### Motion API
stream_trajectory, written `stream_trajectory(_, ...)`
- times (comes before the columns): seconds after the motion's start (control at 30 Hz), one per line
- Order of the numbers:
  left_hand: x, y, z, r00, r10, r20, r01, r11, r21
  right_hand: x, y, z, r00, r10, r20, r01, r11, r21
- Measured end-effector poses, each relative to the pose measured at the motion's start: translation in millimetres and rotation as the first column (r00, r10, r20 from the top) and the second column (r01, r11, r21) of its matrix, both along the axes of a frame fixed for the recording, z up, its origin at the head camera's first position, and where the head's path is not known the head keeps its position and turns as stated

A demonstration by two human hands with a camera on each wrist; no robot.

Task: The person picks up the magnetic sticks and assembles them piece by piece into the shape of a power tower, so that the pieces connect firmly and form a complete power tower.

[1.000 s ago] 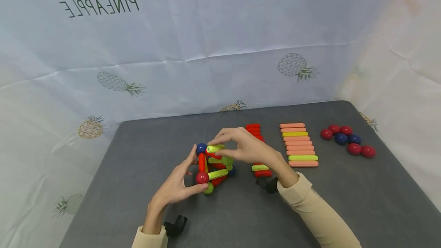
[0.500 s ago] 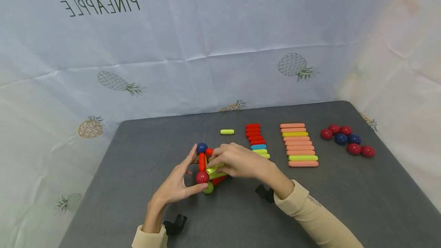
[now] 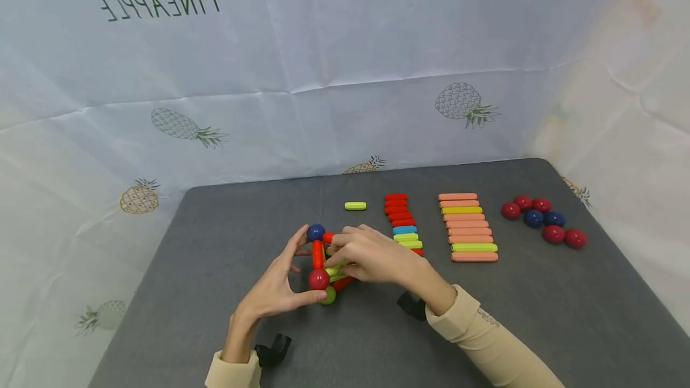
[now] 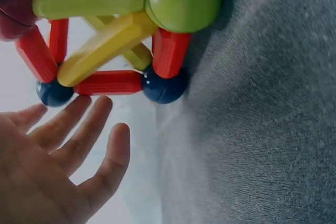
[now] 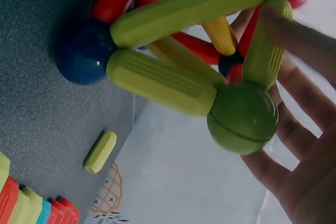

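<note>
A magnetic stick-and-ball structure [image 3: 317, 255] stands on the table between both hands. Its red ball [image 3: 318, 279] and blue ball [image 3: 315, 232] are joined by a red rod. My left hand [image 3: 272, 286] holds its left side, thumb by the red ball and index finger at the blue ball. Fingers of my right hand [image 3: 372, 254] pinch a lime rod [image 5: 266, 45] that spans between the red ball and a green ball [image 5: 242, 118] in the right wrist view. From the head view, the right hand covers much of the structure. A yellow rod [image 4: 105, 48] runs diagonally in the left wrist view.
A short lime rod [image 3: 355, 206] lies behind the structure. To the right are a column of short rods [image 3: 400, 216], a column of longer, mostly pink rods [image 3: 468, 224], and several red and blue balls [image 3: 533, 218]. A patterned cloth [image 3: 323, 124] rises behind the table [image 3: 232, 220].
My right hand has lowered the lime rod from the structure's upper side to the red ball, uncovering the short lime rod behind. The left hand keeps its hold.
</note>
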State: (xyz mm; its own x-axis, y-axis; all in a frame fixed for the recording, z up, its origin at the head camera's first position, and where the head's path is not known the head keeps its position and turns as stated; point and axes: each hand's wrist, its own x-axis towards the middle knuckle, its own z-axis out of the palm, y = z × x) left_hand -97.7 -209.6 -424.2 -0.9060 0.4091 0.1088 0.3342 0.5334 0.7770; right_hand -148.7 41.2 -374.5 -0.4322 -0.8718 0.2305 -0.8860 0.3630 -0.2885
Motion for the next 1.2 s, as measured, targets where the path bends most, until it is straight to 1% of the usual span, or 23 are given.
stream_trajectory(0.07, -2.4, -1, -2.4, 1.000, -0.003, 0.015, 0.003, 1.000, 0.008, -5.5, 2, 0.7, 0.997, 0.017, 0.076, -0.011, 0.997, -0.079)
stream_trajectory(0.13, -6.7, -3, -6.4, 0.999, -0.012, 0.034, 0.012, 1.000, 0.005, -16.4, 4, -0.2, 0.987, 0.024, 0.160, 0.008, 0.981, -0.194)
stream_trajectory(0.2, -12.6, -4, -12.4, 0.998, -0.034, 0.048, 0.034, 0.999, -0.002, -31.7, 7, -3.3, 0.974, -0.018, 0.225, 0.085, 0.953, -0.290)
stream_trajectory(0.23, -15.4, -4, -15.4, 0.997, -0.040, 0.064, 0.041, 0.999, -0.007, -40.7, 7, -6.2, 0.966, -0.062, 0.249, 0.141, 0.939, -0.313)
stream_trajectory(0.27, -18.3, -5, -18.6, 0.996, -0.048, 0.073, 0.050, 0.999, -0.013, -50.7, 8, -9.8, 0.956, -0.118, 0.270, 0.203, 0.928, -0.314)
stream_trajectory(0.3, -20.7, -5, -21.4, 0.995, -0.056, 0.081, 0.057, 0.998, -0.013, -60.6, 8, -14.4, 0.944, -0.175, 0.280, 0.259, 0.918, -0.299)
stream_trajectory(0.33, -22.3, -5, -23.7, 0.994, -0.060, 0.089, 0.061, 0.998, -0.014, -69.6, 7, -19.2, 0.929, -0.235, 0.286, 0.313, 0.912, -0.264)
stream_trajectory(0.4, -23.5, -5, -26.8, 0.993, -0.054, 0.101, 0.056, 0.998, -0.012, -84.2, 5, -29.1, 0.898, -0.337, 0.284, 0.389, 0.909, -0.149)
stream_trajectory(0.43, -23.0, -5, -27.6, 0.993, -0.049, 0.105, 0.050, 0.999, -0.012, -90.1, 3, -34.1, 0.883, -0.372, 0.287, 0.410, 0.909, -0.082)
stream_trajectory(0.5, -21.2, -4, -28.8, 0.995, -0.043, 0.094, 0.044, 0.999, -0.009, -98.4, 0, -43.5, 0.862, -0.412, 0.296, 0.421, 0.906, 0.036)
stream_trajectory(0.53, -20.0, -3, -29.0, 0.995, -0.040, 0.087, 0.041, 0.999, -0.009, -100.8, -2, -47.1, 0.851, -0.430, 0.302, 0.422, 0.902, 0.094)
stream_trajectory(0.6, -17.6, -2, -29.5, 0.998, -0.032, 0.060, 0.033, 0.999, -0.015, -104.1, -4, -53.1, 0.839, -0.453, 0.302, 0.414, 0.891, 0.187)
stream_trajectory(0.63, -16.4, -1, -29.5, 0.999, -0.026, 0.045, 0.027, 0.999, -0.020, -104.9, -5, -55.5, 0.833, -0.460, 0.307, 0.409, 0.886, 0.217)
stream_trajectory(0.7, -15.0, 1, -29.3, 0.999, -0.007, 0.035, 0.008, 1.000, -0.013, -105.0, -7, -58.5, 0.830, -0.468, 0.305, 0.404, 0.880, 0.250)
stream_trajectory(0.8, -13.4, 4, -28.6, 0.999, 0.038, 0.033, -0.038, 0.999, -0.023, -103.0, -9, -61.4, 0.833, -0.477, 0.279, 0.427, 0.876, 0.223)
stream_trajectory(0.87, -12.2, 6, -28.2, 0.996, 0.072, 0.044, -0.070, 0.997, -0.039, -101.2, -10, -62.6, 0.831, -0.490, 0.262, 0.458, 0.871, 0.177)
stream_trajectory(0.93, -10.4, 8, -27.7, 0.995, 0.092, 0.036, -0.089, 0.993, -0.072, -99.2, -12, -63.7, 0.825, -0.508, 0.247, 0.493, 0.861, 0.123)
stream_trajectory(1.03, -7.1, 11, -28.3, 0.996, 0.089, 0.007, -0.088, 0.989, -0.122, -96.0, -15, -65.2, 0.811, -0.528, 0.252, 0.524, 0.847, 0.088)
stream_trajectory(1.13, -3.7, 14, -29.0, 0.997, 0.070, -0.028, -0.074, 0.986, -0.151, -92.2, -15, -67.1, 0.796, -0.545, 0.264, 0.536, 0.837, 0.110)
stream_trajectory(1.2, -1.9, 15, -29.2, 0.996, 0.074, -0.042, -0.080, 0.984, -0.158, -90.1, -14, -67.7, 0.783, -0.554, 0.283, 0.542, 0.831, 0.127)
